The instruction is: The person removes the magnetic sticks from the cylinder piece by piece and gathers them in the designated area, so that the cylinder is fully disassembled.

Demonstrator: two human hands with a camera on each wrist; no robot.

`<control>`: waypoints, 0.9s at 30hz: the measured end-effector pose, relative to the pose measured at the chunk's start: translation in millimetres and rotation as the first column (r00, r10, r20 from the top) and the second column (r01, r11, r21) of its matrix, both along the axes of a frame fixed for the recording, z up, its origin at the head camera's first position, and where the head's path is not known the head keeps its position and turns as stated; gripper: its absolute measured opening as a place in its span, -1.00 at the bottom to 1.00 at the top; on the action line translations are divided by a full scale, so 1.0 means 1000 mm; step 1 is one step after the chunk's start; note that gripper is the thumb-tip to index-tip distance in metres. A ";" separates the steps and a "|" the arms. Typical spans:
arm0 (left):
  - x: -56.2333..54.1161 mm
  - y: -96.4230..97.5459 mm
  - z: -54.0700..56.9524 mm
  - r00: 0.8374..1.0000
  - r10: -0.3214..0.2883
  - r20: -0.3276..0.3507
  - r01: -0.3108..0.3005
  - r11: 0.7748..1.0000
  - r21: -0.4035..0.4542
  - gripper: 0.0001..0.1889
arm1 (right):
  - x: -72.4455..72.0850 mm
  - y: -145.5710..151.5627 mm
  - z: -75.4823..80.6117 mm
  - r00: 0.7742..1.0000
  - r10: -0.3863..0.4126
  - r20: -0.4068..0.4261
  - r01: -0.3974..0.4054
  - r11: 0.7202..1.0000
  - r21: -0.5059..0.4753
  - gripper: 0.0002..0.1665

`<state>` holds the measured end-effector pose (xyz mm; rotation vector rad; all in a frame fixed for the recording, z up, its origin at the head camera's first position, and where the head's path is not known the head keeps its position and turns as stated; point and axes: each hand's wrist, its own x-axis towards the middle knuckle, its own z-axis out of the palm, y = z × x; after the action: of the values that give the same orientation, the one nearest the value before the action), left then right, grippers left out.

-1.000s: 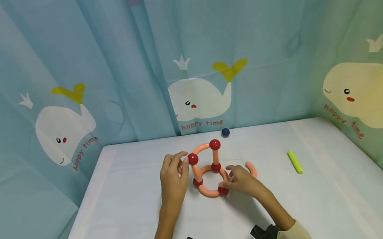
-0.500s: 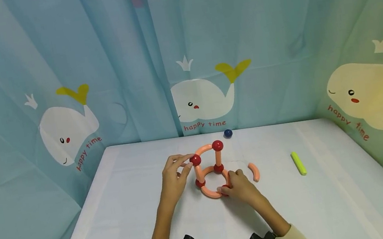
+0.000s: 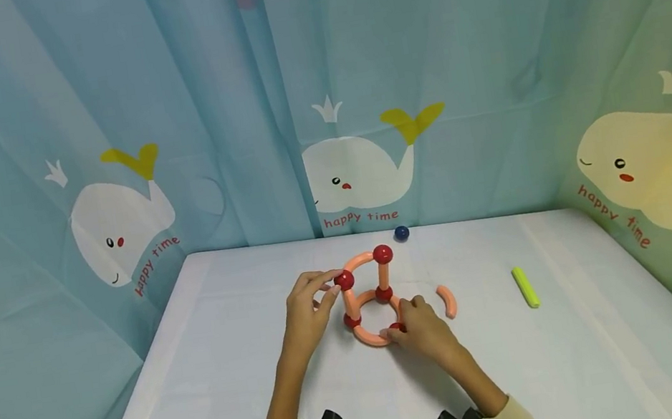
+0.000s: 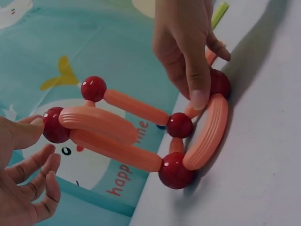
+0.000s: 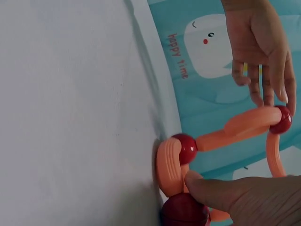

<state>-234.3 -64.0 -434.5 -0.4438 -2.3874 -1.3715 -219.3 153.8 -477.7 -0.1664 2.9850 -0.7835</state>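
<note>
An open frame of magnetic rods and balls stands on the table: a lower ring of orange curved rods (image 3: 371, 337) joined by red balls, with two straight orange rods (image 3: 383, 275) rising from it. My left hand (image 3: 308, 318) pinches the upper left red ball (image 3: 344, 280) between thumb and fingers. From that ball a curved orange rod (image 4: 99, 122) reaches out with one end free. Low at the near right, my right hand (image 3: 424, 328) grips the ring at a red ball (image 5: 184, 211), its thumb against the ball. The right fingers partly hide the ring there.
Right of the frame lie a loose orange curved rod (image 3: 447, 301) and, farther off, a yellow-green stick (image 3: 526, 287). Behind it a dark blue ball (image 3: 401, 234) sits near the table's back edge. A blue curtain (image 3: 454, 40) with whale prints hangs beyond.
My left fingertips have come from beside the upper left red ball to pinching it. My right fingers have drawn in onto the ring, uncovering the loose curved rod. The view has shifted slightly.
</note>
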 end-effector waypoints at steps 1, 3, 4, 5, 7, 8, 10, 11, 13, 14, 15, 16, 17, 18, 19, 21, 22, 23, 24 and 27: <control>0.000 0.000 0.001 1.000 -0.005 -0.010 0.005 1.000 -0.004 -0.74 | 0.000 0.001 0.000 1.000 0.009 -0.011 -0.009 1.000 -0.008 -0.51; 0.000 -0.001 0.001 0.999 -0.020 -0.033 0.020 1.000 -0.012 -0.76 | -0.002 0.003 0.000 0.999 0.025 -0.026 -0.026 0.999 -0.027 -0.53; 0.001 -0.002 0.002 0.999 -0.031 -0.045 0.030 0.999 -0.014 -0.76 | -0.003 0.004 0.000 0.999 0.033 -0.029 -0.034 0.999 -0.041 -0.55; 0.001 -0.002 0.002 0.997 -0.042 -0.058 0.041 0.999 -0.017 -0.77 | -0.003 0.006 0.000 0.999 0.042 -0.032 -0.044 0.997 -0.058 -0.57; 0.001 -0.003 0.002 0.995 -0.066 -0.078 0.064 0.998 -0.027 -0.78 | -0.005 0.008 0.000 0.998 0.057 -0.036 -0.060 0.995 -0.083 -0.59; 0.001 -0.004 0.001 0.993 -0.080 -0.090 0.077 0.997 -0.032 -0.78 | -0.006 0.009 0.000 0.998 0.058 -0.031 -0.060 0.994 -0.092 -0.58; 0.001 -0.004 0.001 0.988 -0.104 -0.110 0.100 0.994 -0.041 -0.77 | -0.008 0.010 0.000 0.997 0.062 -0.033 -0.066 0.992 -0.111 -0.54; 0.000 -0.005 0.001 0.986 -0.116 -0.118 0.111 0.993 -0.046 -0.77 | -0.009 0.011 0.000 0.997 0.063 -0.037 -0.067 0.991 -0.117 -0.49; -0.001 -0.005 0.000 0.981 -0.140 -0.133 0.134 0.990 -0.053 -0.76 | -0.010 0.012 -0.001 0.998 0.057 -0.041 -0.061 0.991 -0.116 -0.34; -0.001 -0.005 0.000 0.978 -0.153 -0.139 0.146 0.988 -0.055 -0.76 | -0.010 0.013 -0.002 0.997 0.054 -0.046 -0.059 0.991 -0.118 -0.28; -0.001 -0.006 0.000 0.976 -0.166 -0.143 0.159 0.986 -0.058 -0.76 | -0.011 0.014 -0.002 0.997 0.057 -0.055 -0.063 0.991 -0.117 -0.23; -0.001 -0.006 0.000 0.974 -0.177 -0.145 0.170 0.984 -0.060 -0.75 | -0.012 0.015 -0.003 0.996 0.058 -0.061 -0.064 0.991 -0.116 -0.20; -0.001 -0.006 0.001 0.971 -0.188 -0.146 0.181 0.981 -0.064 -0.75 | -0.012 0.016 -0.003 0.996 0.060 -0.066 -0.067 0.991 -0.118 -0.20; -0.002 -0.006 0.001 0.969 -0.199 -0.148 0.191 0.979 -0.066 -0.75 | -0.013 0.017 -0.004 0.996 0.062 -0.068 -0.070 0.990 -0.124 -0.20; -0.001 -0.006 0.001 0.966 -0.209 -0.150 0.201 0.977 -0.069 -0.75 | -0.014 0.018 -0.004 0.995 0.064 -0.070 -0.073 0.989 -0.132 -0.21; -0.001 -0.005 0.002 0.961 -0.231 -0.153 0.221 0.972 -0.078 -0.75 | -0.016 0.020 -0.005 0.994 0.073 -0.077 -0.083 0.986 -0.143 -0.25; -0.001 -0.005 0.002 0.958 -0.244 -0.153 0.233 0.969 -0.082 -0.75 | -0.016 0.021 -0.005 0.994 0.076 -0.077 -0.087 0.985 -0.150 -0.26; -0.001 -0.005 0.002 0.953 -0.259 -0.155 0.248 0.965 -0.087 -0.75 | -0.016 0.021 -0.006 0.994 0.079 -0.079 -0.090 0.983 -0.161 -0.27; 0.000 -0.004 0.002 0.949 -0.275 -0.155 0.264 0.960 -0.091 -0.75 | -0.017 0.022 -0.006 0.993 0.083 -0.087 -0.097 0.981 -0.166 -0.29; 0.001 -0.002 0.003 0.934 -0.324 -0.153 0.311 0.945 -0.099 -0.72 | -0.018 0.024 -0.008 0.986 0.101 -0.132 -0.124 0.977 -0.174 -0.34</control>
<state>-233.7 -66.3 -431.5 -0.9637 -2.3032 -1.3149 -237.0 177.5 -485.7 -0.4023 2.9791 -1.0685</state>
